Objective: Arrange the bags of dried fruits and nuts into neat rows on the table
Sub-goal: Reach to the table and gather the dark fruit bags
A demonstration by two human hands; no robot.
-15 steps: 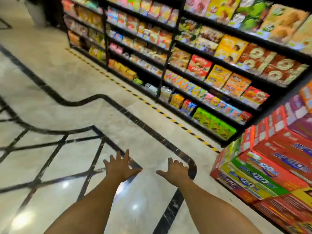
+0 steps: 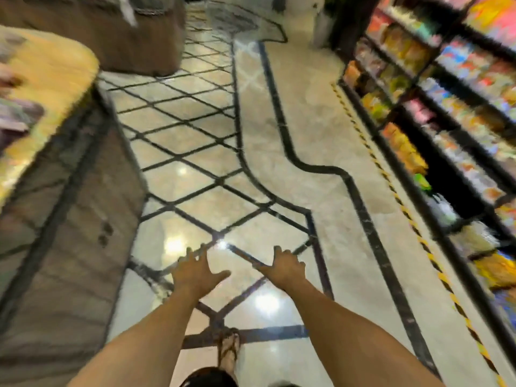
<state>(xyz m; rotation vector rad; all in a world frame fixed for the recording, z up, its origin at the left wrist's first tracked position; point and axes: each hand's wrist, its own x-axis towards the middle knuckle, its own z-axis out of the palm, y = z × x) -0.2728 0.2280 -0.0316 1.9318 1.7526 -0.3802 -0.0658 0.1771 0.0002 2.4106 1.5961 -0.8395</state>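
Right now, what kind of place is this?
Likely a shop or supermarket aisle: stocked shelves of packaged snacks on the right, a display table on the left, polished patterned floor between.

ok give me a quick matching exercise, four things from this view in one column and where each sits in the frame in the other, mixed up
Things:
1. left hand
2. right hand
3. display table
4. snack shelves

Places:
A. along the right edge of the view
B. upper left, yellow top
C. open over the floor, bottom centre, nearer the shelves
D. open over the floor, bottom centre, nearer the table

Pairs: 1-D, 2-C, 3-B, 4-A
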